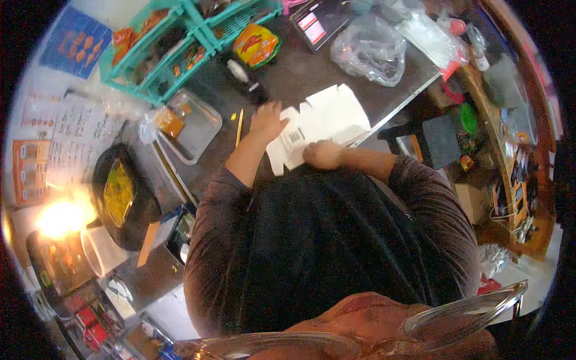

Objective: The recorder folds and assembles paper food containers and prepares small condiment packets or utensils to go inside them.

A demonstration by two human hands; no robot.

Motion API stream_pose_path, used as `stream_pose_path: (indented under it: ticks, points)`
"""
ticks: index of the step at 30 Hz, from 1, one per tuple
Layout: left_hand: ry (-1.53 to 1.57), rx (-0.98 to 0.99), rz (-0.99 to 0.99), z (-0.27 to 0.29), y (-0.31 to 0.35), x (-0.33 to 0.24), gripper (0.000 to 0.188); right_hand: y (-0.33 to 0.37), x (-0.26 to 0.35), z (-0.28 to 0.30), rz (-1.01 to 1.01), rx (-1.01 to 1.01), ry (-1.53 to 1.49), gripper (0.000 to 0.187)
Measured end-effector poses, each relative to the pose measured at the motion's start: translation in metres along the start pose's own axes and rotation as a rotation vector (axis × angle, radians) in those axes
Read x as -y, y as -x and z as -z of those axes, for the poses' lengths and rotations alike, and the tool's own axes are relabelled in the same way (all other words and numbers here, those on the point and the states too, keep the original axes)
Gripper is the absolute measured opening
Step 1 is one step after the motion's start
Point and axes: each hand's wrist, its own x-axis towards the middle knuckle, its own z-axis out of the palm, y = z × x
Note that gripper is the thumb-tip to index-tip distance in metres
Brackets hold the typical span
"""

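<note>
See, at frame centre, a notched white card point(336, 117) on a dark surface point(309, 78), with an outspread, unclenched left hand point(269, 122) at its left edge and a curled right hand point(324, 155) at its lower edge; cannot tell whether pinching with that grip. Probably best to steady with the left, smoothing gently with the right.
</note>
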Motion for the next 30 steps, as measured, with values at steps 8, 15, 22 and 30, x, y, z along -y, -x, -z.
stream_pose_path:
  ticks: [8,15,22,30]
  points:
    - [0.143,0.276,0.067,0.028,0.000,-0.039,0.071,0.033,0.007,-0.024,-0.162,-0.049,-0.314,0.024]
    - [0.016,0.281,0.060,-0.003,-0.004,-0.016,0.068,0.035,0.005,-0.037,0.012,-0.240,-0.280,0.023]
    - [-0.177,0.041,0.061,-0.020,-0.013,-0.024,0.064,0.017,-0.018,-0.042,0.084,-0.168,-0.127,0.024]
    - [-0.276,0.028,-0.013,-0.012,-0.023,-0.036,0.058,0.041,-0.060,0.005,-0.277,-0.496,-0.060,0.044]
